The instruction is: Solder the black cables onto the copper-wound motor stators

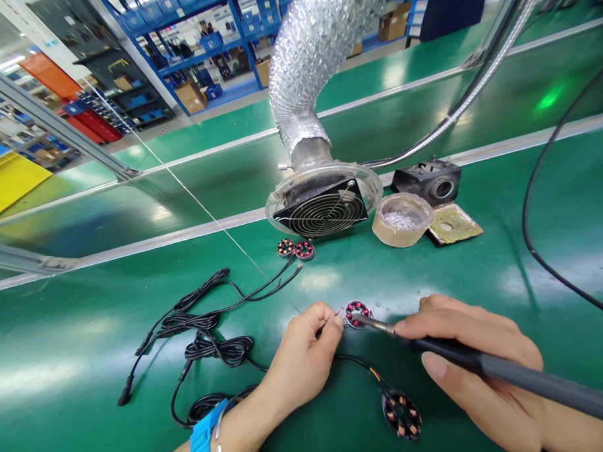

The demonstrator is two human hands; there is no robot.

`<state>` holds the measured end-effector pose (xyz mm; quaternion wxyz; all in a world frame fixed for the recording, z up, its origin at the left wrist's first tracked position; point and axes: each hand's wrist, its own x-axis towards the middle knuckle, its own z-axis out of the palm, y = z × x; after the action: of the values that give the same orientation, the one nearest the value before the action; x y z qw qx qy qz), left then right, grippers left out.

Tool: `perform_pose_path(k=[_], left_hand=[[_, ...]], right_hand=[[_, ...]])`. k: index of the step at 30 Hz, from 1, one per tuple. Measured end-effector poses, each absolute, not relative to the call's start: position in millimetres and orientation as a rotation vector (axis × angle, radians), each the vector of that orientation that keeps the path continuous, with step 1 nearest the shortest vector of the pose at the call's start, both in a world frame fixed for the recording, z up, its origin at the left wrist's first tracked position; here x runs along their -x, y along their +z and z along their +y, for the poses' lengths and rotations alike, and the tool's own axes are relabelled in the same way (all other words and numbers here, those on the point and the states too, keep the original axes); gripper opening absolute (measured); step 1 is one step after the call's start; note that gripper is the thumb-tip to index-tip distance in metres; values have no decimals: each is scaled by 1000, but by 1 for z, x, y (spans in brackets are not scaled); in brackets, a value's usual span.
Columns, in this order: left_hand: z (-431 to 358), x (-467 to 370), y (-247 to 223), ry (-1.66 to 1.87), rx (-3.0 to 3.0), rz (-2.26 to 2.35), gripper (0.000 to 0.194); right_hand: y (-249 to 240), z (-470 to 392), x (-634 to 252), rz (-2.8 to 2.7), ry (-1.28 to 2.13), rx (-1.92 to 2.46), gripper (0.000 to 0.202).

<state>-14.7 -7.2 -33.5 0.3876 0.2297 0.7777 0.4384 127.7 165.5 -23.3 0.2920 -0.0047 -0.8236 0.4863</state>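
Note:
My left hand (309, 357) pinches a thin wire close to a small round coil part (358, 314) with red windings, which lies on the green bench. My right hand (477, 358) is wrapped round a black soldering iron (447, 354), and its metal tip reaches the left part of that coil. Below, a coil with copper windings (402, 415) lies at the end of a black cable with coloured wires. Two more small coils, one copper (285, 247) and one red (305, 250), rest together under the fan.
A fume fan (325, 209) hangs from a silver duct (300, 68). To its right are a round tub (403, 219), a sponge (452, 224) and a dark metal holder (428, 180). Bundled black cables (219, 351) lie left; the iron's cord (529, 224) curves at right.

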Motion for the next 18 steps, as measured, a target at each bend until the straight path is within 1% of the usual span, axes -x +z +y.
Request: perform_pose_path(k=[6, 8, 12, 16, 18], left_hand=[[-7, 15, -33, 1141, -568, 1944, 34], [-7, 16, -32, 1159, -566, 1921, 32], [-6, 22, -29, 1202, -549, 1846, 28], [-7, 30, -25, 1190, -429, 1799, 32], [-9, 33, -23, 1136, -384, 1815, 29]], right_hand=[[-34, 164, -113, -2167, 1166, -22, 39], [-39, 161, -103, -2219, 1110, -42, 37], [-48, 156, -85, -2343, 1010, -176, 23], [-53, 153, -78, -2367, 1033, -195, 24], [-54, 153, -79, -2371, 1054, -164, 23]])
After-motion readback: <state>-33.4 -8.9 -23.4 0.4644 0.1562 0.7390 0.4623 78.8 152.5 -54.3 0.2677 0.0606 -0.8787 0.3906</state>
